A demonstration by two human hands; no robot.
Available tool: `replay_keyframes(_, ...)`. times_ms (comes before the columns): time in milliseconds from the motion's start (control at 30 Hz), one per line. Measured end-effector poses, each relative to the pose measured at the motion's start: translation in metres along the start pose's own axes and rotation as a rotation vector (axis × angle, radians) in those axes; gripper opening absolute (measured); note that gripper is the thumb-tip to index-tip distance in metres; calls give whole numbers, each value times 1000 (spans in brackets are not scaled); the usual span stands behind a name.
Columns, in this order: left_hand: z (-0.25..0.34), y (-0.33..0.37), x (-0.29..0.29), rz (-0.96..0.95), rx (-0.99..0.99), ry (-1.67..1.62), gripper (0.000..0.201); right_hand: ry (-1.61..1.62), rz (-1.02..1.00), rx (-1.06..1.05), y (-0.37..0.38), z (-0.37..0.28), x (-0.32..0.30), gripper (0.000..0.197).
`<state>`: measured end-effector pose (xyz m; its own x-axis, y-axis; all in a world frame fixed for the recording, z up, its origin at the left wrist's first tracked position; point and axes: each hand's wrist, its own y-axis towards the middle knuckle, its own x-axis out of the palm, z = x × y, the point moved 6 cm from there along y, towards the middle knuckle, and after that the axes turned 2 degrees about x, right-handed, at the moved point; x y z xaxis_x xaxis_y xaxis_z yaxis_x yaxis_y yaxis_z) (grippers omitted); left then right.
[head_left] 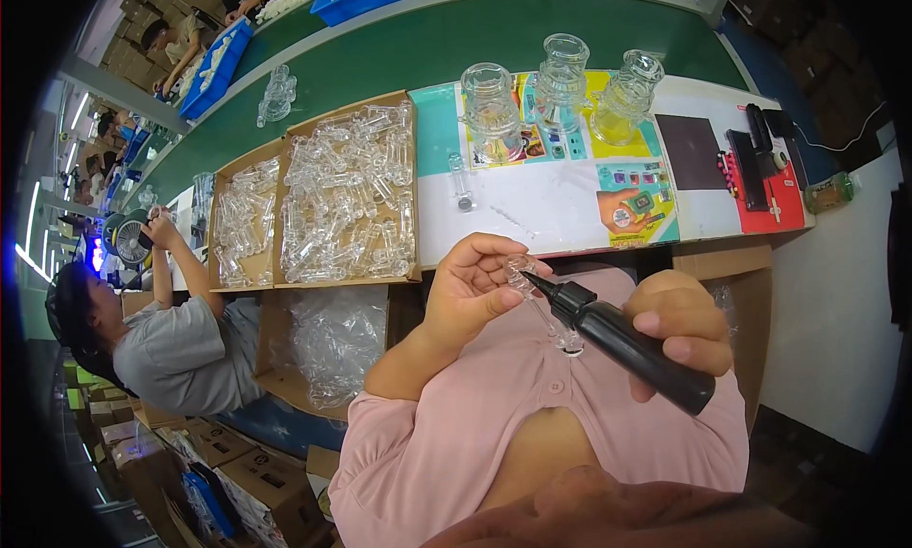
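Note:
My left hand [472,290] pinches the upper end of a small clear tube-shaped piece [549,318], held slantwise in front of the pink shirt. My right hand [680,328] is wrapped round a black squeeze bottle [629,347] with a pointed nozzle. The nozzle tip is at the clear piece's upper end, close to my left fingers; whether it touches, I cannot tell. A similar clear tube piece [460,181] lies on the worktop beyond my left hand. Three larger clear vessels [491,111] stand farther back on printed sheets.
A cardboard tray [415,220] full of clear tube pieces sits left of the sheets. At the right lie a dark square pad [691,151] and black tools on a red sheet [790,192]. A co-worker [190,334] sits at the left. Blue bins [217,75] stand far back.

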<state>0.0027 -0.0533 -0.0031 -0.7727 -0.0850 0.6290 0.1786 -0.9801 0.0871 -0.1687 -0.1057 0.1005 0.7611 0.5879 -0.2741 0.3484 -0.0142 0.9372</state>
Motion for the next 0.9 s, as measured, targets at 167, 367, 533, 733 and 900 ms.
replay_keyframes(167, 2, 0, -3, -101, 61, 13, 41, -1, 29, -36, -4, -5, 3, 53)
replay_keyframes(367, 3, -1, -5, -64, 96, 66, 40, -6, 19, -7, -2, -6, 3, 49)
replay_keyframes(533, 9, 0, 1, -72, 158, 157, 38, -30, 7, 22, -1, -6, 2, 49)
replay_keyframes(733, 13, -1, -3, 8, 283, 331, 38, -53, 29, 52, -4, -1, 0, 49)
replay_keyframes(900, 18, -2, -1, -87, 449, 515, 37, -61, 52, 440, -12, 11, -11, 51)
